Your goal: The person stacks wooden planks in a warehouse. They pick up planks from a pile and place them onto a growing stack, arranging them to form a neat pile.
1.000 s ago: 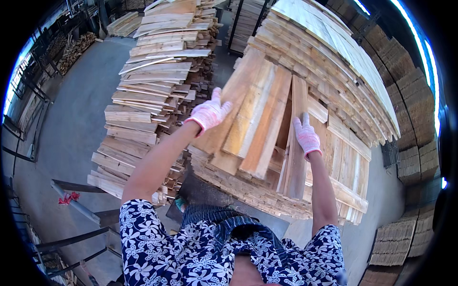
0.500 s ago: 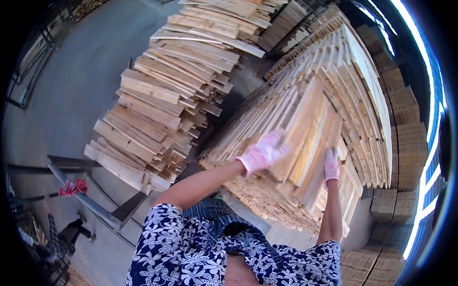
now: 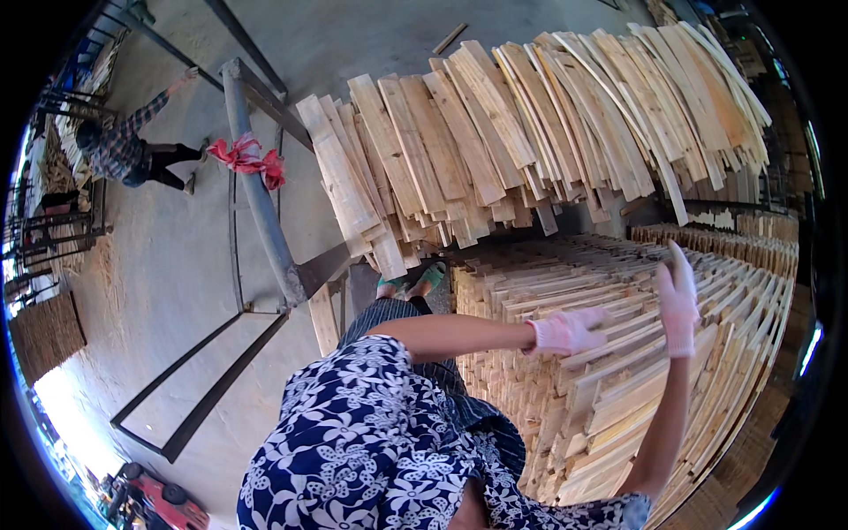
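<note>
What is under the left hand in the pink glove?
The left hand rests on the stack of wooden boards. The board surface directly beneath the glove is covered.

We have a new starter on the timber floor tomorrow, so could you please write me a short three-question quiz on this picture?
1. True or false: both gloved hands grip one plank lifted clear of the stack.
2. What is tied on the grey metal post? A) a red rag B) a blue rope C) a yellow tag
3. Fill in: the left hand rests on the near stack of ____ .

Key
1. False: the left hand lies on the near stack of planks; the right hand is raised open, fingers spread, above it.
2. A, the red rag.
3. Planks.
</note>
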Available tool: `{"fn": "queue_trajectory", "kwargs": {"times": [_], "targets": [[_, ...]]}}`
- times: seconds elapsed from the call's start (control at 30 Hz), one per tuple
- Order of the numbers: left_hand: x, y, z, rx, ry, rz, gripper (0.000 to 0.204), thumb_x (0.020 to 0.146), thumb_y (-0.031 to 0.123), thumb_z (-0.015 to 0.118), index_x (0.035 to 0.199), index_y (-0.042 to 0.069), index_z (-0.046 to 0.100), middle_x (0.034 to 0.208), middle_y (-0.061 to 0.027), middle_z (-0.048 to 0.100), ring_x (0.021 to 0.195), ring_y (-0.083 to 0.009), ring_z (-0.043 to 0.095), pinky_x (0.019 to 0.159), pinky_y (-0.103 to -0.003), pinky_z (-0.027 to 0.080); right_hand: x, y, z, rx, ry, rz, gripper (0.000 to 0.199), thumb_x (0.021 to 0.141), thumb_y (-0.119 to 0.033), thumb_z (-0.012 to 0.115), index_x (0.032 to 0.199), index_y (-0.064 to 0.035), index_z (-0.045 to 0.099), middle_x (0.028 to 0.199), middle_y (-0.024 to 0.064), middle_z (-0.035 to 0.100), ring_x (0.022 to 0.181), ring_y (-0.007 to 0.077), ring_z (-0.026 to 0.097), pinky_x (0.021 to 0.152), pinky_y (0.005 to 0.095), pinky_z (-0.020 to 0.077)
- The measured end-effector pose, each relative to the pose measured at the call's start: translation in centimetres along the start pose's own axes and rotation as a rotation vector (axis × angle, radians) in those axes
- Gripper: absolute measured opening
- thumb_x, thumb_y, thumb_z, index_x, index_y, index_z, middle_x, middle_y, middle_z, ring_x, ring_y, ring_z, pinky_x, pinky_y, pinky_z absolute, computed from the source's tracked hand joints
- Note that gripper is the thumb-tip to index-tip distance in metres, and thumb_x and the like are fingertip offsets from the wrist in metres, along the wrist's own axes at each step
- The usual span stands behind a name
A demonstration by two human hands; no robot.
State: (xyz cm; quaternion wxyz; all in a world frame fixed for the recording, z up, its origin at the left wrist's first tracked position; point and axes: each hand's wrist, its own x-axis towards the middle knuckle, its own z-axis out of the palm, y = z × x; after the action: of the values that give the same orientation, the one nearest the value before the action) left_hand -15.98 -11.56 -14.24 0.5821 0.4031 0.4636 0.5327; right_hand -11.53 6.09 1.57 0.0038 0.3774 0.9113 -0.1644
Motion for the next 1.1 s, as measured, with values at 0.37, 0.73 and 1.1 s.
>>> {"fn": "queue_trajectory", "kwargs": {"times": [0.37,0.73,1.1], "targets": [[-9.9,-22.5,-27.0,0.096,1.225,-0.855,0.086,0.087,0.050,0.064,0.150,0.000,0.033,0.154,-0.0271,0.037,0.140,-0.0436,0.040,0.113,-0.050,0.039,7.1,-1.9,51.2,1.179,-0.848,1.069,0.059,0.088,-0.058,0.071,0.122,-0.0146,0.050,0.088,0.0126,0.056,0.069,0.0271,0.059,0.060,0.0439,0.0520],[-1.2,-26.9,-32.9,0.325,1.262,-1.161,0.128,0.077,0.057,0.077,0.160,0.003,-0.005,0.161,-0.0395,0.004,0.150,-0.0569,0.005,0.121,-0.062,0.017,13.8,-9.2,59.0,1.585,-0.473,1.426,0.090,0.089,-0.064,0.067,0.157,-0.0163,0.030,0.153,0.0172,0.039,0.134,0.0401,0.046,0.104,0.0647,0.0432],[-8.8,-23.7,-30.0,0.275,1.220,-1.085,0.121,0.072,0.045,0.081,0.161,0.012,0.006,0.149,-0.0285,0.034,0.135,-0.0461,0.044,0.106,-0.052,0.046,3.2,-14.0,58.1,1.729,-0.351,1.418,0.074,0.091,-0.064,0.064,0.142,-0.0139,0.047,0.128,0.0128,0.058,0.112,0.0331,0.060,0.088,0.0505,0.0576]]}}
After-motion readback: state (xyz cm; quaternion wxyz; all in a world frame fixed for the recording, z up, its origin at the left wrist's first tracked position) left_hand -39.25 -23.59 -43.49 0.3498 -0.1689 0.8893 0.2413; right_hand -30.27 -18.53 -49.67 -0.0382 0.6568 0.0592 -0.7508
